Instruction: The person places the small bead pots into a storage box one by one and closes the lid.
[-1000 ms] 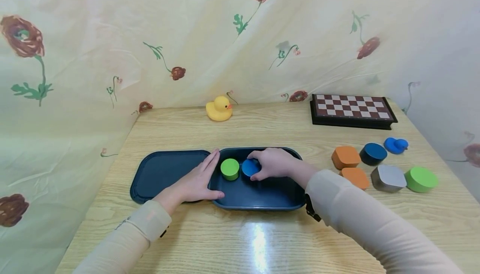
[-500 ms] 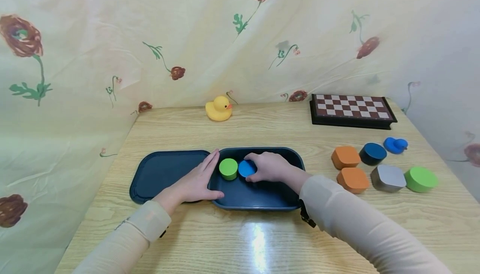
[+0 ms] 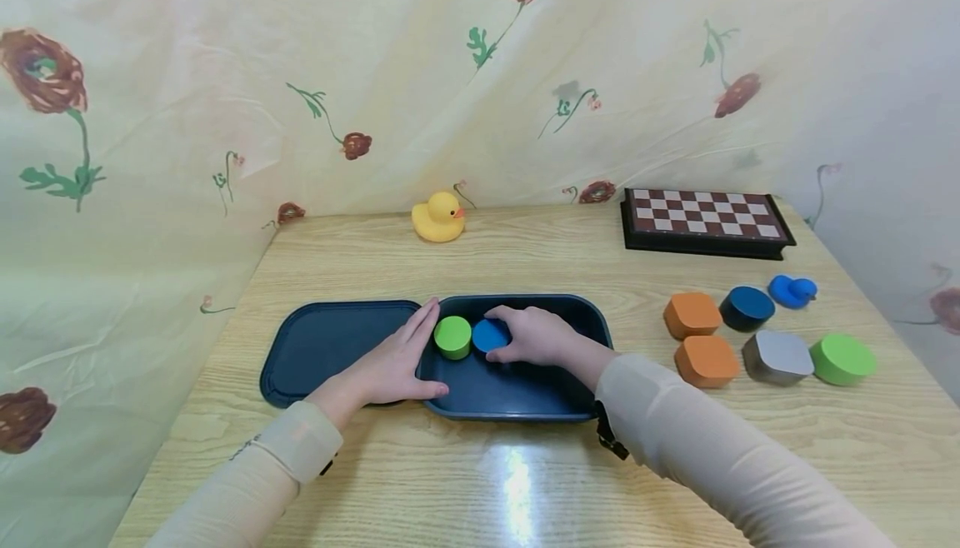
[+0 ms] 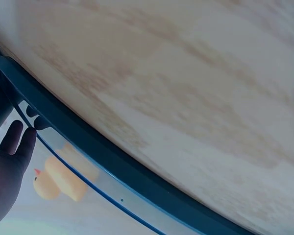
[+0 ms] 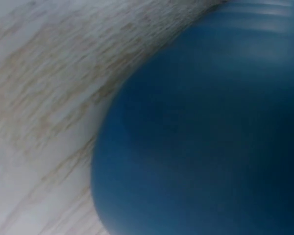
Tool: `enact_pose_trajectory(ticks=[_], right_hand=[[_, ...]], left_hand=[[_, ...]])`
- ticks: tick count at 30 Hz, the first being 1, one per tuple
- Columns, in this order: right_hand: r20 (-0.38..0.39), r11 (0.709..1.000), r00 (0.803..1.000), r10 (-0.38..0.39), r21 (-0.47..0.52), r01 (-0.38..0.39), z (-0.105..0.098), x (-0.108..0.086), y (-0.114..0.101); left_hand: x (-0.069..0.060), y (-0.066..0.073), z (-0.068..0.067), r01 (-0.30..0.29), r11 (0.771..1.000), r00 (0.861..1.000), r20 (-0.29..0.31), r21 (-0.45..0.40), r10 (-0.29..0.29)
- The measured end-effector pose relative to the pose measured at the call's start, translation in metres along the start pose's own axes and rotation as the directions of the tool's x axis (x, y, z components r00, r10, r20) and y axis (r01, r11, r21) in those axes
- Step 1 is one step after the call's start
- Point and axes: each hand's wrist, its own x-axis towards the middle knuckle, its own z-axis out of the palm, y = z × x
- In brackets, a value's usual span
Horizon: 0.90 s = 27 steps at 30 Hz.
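Observation:
A dark blue oblong box (image 3: 517, 394) stands in the middle of the table. Inside it, my right hand (image 3: 542, 336) grips a round blue block (image 3: 490, 336) between thumb and fingers, at its right side. Just left of that block stands a round light green block (image 3: 453, 337), close beside it. My left hand (image 3: 390, 363) rests at the box's left end, fingers straight and thumb spread along the rim. In the left wrist view, some fingers (image 4: 25, 147) show by the dark rim. The right wrist view is filled by the box's outer wall (image 5: 186, 147); that hand is hidden there.
A dark flat lid (image 3: 322, 344) lies left of the box, partly under my left forearm. Right of it are orange blocks (image 3: 707, 360), a dark blue block (image 3: 747, 307), a grey one (image 3: 777, 356), a green one (image 3: 843, 358) and a blue duck (image 3: 791, 290). Behind: yellow duck (image 3: 438, 218), checkered board (image 3: 705, 219).
My right hand has slid the blue block leftward inside the box. The green block has shifted slightly left too. My left hand has stayed in place.

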Motion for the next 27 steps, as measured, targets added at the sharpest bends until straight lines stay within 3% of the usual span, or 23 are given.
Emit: enact_pose_trajectory(ticks=[7, 16, 27], right_hand=[[-0.043, 0.999, 0.998, -0.039, -0.016, 0.039, -0.002, -0.002, 0.000], [-0.110, 0.991, 0.986, -0.129, 0.023, 0.132, -0.023, -0.014, -0.001], [-0.110, 0.993, 0.993, -0.038, 0.109, 0.050, -0.050, -0.037, 0.020]], left_hand=[[0.000, 0.002, -0.001, 0.007, 1.000, 1.000, 0.011, -0.005, -0.006], [0.000, 0.003, -0.004, 0.015, 1.000, 1.000, 0.010, 0.002, -0.015], [-0.001, 0.003, -0.004, 0.005, 1.000, 1.000, 0.010, 0.010, -0.006]])
